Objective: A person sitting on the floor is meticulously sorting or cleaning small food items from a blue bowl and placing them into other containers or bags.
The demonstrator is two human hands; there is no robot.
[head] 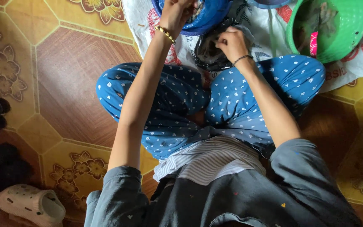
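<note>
Nearest the camera, the person sits cross-legged in blue patterned trousers (232,105) on a tiled floor (72,71). Past the knees, the right hand (231,42) has its grip curled closed, fingertips pressed onto a dark plastic bag (209,54) that lies crumpled and glossy on a white printed sack (148,17) just beyond the legs. Farther out, the left hand (176,12) reaches into a blue basin (213,17); its fingers bend inward, but whether the grip pinches anything I cannot tell. A green basket (345,38) stands to the right on the sack. A white clog (30,204) lies on the floor at the near left.
</note>
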